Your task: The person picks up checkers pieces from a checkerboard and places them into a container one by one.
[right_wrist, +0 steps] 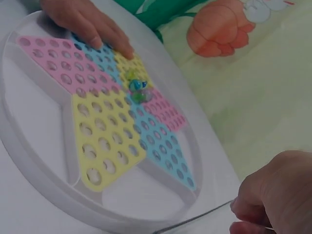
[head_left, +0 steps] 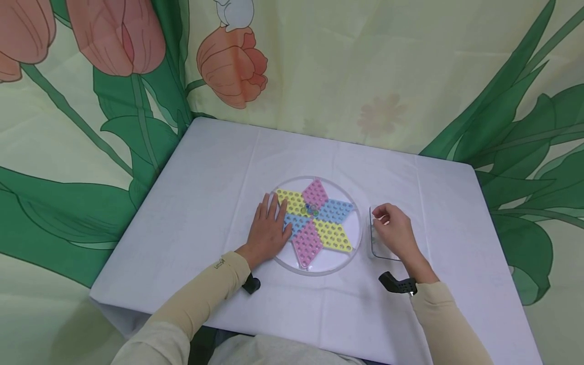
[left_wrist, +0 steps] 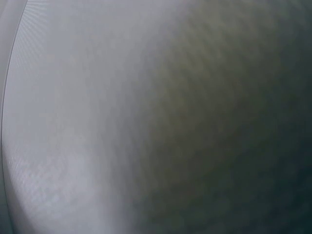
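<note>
A round white Chinese checkers board (head_left: pixel 283 261) carries a star of pink, yellow and blue holed sections. Several glass marbles (right_wrist: pixel 138 90) sit together at its centre. My left hand (head_left: pixel 266 234) lies on the board's left side with fingers straight, over parts of the yellow and blue sections. My right hand (head_left: pixel 396 230) is bent over a clear box with a dark rim (head_left: pixel 385 258), right of the board. Its thumb and index finger are curled close to each other at the box's left rim; I cannot tell whether anything is between them.
A white cloth covers the table (head_left: pixel 214 182). Black wrist cameras (head_left: pixel 398 284) are strapped at both wrists. A curtain printed with tulips (head_left: pixel 116 35) hangs behind the table's far edge. The left wrist view is mostly blurred, with white and dark areas.
</note>
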Available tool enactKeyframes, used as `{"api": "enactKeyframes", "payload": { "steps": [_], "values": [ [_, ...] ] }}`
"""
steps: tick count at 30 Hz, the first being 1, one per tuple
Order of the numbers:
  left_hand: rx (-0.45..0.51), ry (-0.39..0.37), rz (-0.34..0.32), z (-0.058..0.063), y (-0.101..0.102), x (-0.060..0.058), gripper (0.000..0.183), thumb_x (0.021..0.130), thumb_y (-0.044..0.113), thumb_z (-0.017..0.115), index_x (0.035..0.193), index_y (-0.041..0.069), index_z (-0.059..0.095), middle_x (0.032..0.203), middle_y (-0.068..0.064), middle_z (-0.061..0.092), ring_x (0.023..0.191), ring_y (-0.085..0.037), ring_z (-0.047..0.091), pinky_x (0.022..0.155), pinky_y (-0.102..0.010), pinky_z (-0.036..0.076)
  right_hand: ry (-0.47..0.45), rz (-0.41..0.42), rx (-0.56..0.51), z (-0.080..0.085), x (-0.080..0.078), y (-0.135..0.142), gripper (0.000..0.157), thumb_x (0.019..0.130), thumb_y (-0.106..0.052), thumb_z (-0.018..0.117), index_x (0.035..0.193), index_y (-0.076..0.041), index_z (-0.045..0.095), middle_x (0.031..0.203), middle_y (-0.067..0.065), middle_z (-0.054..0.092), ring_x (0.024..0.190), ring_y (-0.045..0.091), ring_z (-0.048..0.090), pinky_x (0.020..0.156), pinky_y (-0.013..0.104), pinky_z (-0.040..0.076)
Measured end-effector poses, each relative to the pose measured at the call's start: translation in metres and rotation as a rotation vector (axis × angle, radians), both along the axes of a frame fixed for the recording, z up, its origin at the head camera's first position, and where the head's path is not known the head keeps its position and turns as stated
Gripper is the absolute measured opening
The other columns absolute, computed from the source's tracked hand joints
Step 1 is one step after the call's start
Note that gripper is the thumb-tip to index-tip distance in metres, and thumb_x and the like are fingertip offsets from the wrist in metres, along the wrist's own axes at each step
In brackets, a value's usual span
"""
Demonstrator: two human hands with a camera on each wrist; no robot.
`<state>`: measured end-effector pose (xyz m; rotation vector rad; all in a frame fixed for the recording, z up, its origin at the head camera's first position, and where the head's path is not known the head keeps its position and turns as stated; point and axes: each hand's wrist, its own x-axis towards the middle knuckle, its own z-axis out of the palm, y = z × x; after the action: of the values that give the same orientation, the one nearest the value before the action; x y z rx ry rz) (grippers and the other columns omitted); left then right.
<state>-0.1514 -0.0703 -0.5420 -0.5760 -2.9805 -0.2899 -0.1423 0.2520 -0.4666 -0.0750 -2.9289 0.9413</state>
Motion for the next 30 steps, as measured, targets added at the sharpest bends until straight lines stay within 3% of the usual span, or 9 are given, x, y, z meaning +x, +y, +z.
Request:
{"api": "enactKeyframes", "payload": {
  "steps": [6, 15, 21, 30],
  "values": [
    [-0.017, -0.009, 0.002, -0.001, -0.001, -0.001, 0.069, 0.102, 0.041, 0.040, 0.157, 0.005, 0.022, 0.163, -0.025, 0.017, 0.153, -0.044, 0.009, 0.122, -0.055, 0.019, 0.065, 0.030, -0.041, 0.003, -0.004, -0.016, 0.017, 0.091, -0.003, 0.058, 0.108, -0.001, 0.064, 0.103, 0.015, 0.064, 0.091, 0.025, 0.058, 0.075, 0.028, 0.050],
    [0.021, -0.005, -0.005, -0.001, -0.001, -0.001, 0.068, 0.101, 0.040, 0.040, 0.156, 0.003, 0.024, 0.162, -0.026, 0.018, 0.152, -0.045, 0.009, 0.121, -0.056, 0.019, 0.084, 0.073, -0.128, 0.007, -0.010, -0.043, 0.019, 0.092, -0.002, 0.057, 0.110, 0.000, 0.062, 0.108, 0.015, 0.063, 0.095, 0.026, 0.059, 0.084, 0.041, 0.054],
    [0.067, 0.000, -0.019, -0.002, -0.001, -0.002, 0.067, 0.101, 0.038, 0.042, 0.156, 0.002, 0.025, 0.162, -0.027, 0.018, 0.152, -0.046, 0.010, 0.121, -0.058, 0.019, 0.068, 0.113, -0.167, 0.002, -0.015, -0.055, 0.021, 0.093, -0.002, 0.056, 0.113, -0.001, 0.061, 0.110, 0.015, 0.063, 0.098, 0.026, 0.059, 0.087, 0.041, 0.053],
    [0.057, -0.027, -0.011, -0.001, 0.000, -0.002, 0.068, 0.102, 0.039, 0.040, 0.157, 0.004, 0.023, 0.163, -0.026, 0.015, 0.153, -0.044, 0.006, 0.122, -0.056, 0.016, 0.087, 0.178, -0.183, -0.010, -0.021, -0.070, 0.019, 0.093, -0.002, 0.057, 0.111, -0.001, 0.063, 0.107, 0.013, 0.064, 0.097, 0.025, 0.061, 0.086, 0.039, 0.053]
  ]
}}
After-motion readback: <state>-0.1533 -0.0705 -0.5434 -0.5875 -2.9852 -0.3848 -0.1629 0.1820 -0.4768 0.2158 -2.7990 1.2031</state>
